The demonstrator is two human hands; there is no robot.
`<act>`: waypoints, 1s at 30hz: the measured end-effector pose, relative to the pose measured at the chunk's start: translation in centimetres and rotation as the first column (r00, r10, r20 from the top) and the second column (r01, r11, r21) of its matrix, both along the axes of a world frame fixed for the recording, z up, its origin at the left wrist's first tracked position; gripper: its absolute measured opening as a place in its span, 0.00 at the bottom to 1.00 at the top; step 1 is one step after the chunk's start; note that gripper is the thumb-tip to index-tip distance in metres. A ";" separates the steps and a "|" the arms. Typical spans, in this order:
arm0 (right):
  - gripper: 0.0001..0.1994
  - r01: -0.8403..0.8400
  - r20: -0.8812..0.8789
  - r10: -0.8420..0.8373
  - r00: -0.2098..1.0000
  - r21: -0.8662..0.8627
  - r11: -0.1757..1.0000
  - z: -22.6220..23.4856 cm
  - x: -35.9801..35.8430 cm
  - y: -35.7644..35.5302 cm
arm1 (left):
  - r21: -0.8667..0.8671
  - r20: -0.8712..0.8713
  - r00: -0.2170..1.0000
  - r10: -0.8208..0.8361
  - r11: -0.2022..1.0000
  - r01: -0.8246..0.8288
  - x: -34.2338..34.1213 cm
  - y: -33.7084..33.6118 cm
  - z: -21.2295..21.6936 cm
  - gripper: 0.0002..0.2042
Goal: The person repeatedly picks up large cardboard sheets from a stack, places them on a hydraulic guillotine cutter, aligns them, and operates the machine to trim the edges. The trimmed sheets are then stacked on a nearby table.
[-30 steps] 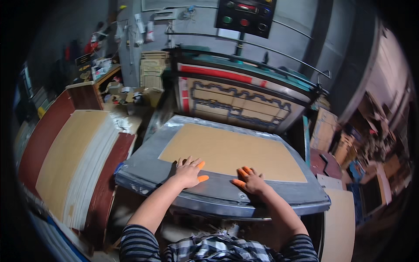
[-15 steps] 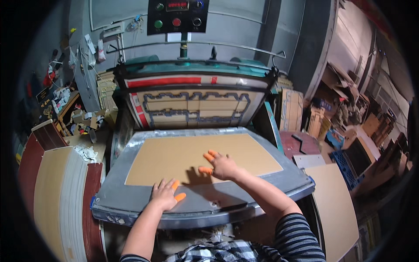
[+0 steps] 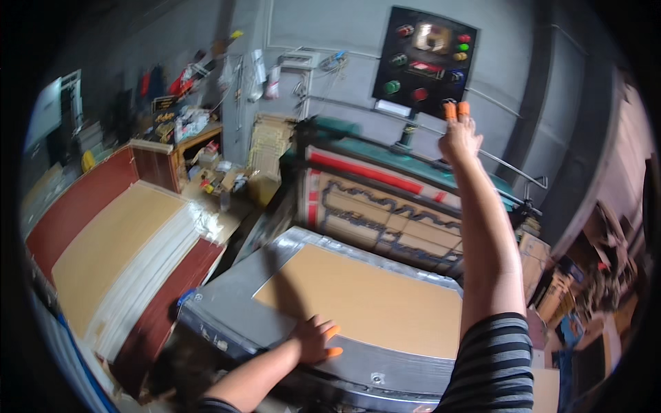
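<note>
On the grey wall at 1 o'clock hangs a black rectangular control panel [image 3: 425,60] with round green and red buttons, a yellowish square plate in its upper middle and a pale strip label under its lower edge. At 11 o'clock, pale packets and cables [image 3: 272,72] hang on the wall. Below them a bench [image 3: 200,138] carries small boxes and red and yellow clutter, too blurred to sort.

Right hand [image 3: 460,135]: arm stretched up and away towards 1 o'clock, elbow nearly straight, striped sleeve at the shoulder. The fingers are extended together, with orange tips [image 3: 456,110] just at the panel's lower right edge. Whether they touch a button cannot be told. The grip is not closed on anything.

Left hand [image 3: 313,339]: flat, palm down, fingers spread, orange-tipped, resting on the grey metal table [image 3: 234,303] of the press at 6 o'clock. Fingertips lie just at the near edge of the brown cardboard sheet [image 3: 365,303]. The sheet lies flat on the table, at about 1 o'clock from this hand, well below the raised right hand. The forearm comes in from the lower edge, angled towards 1 o'clock.

Behind the sheet stands the tilted die plate [image 3: 385,213], with red and green bars along its top. At 9 o'clock lies a stack of tan and white sheets [image 3: 124,255] beside red-brown boards.
</note>
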State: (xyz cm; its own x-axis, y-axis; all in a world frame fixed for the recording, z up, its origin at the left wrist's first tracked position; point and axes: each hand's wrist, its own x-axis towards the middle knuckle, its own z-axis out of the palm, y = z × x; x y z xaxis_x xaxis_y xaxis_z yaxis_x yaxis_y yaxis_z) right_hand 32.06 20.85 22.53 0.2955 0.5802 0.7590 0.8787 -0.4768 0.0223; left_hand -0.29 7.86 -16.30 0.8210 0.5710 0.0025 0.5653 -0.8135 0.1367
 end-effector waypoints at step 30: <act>0.24 -0.207 -0.398 0.236 0.886 0.116 0.971 -25.1 -1.6 -50.9 | 0.394 0.809 0.393 -0.437 0.900 0.188 11.0 2.3 14.7 0.16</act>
State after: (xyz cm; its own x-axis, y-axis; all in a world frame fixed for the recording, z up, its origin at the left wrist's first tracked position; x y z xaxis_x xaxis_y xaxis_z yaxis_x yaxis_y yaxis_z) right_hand 30.43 -30.07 -2.61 0.4563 0.6178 0.6404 0.8867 -0.2558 -0.3851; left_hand 10.73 10.21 -1.56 0.4275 0.1552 0.8906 -0.0539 -0.9790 0.1965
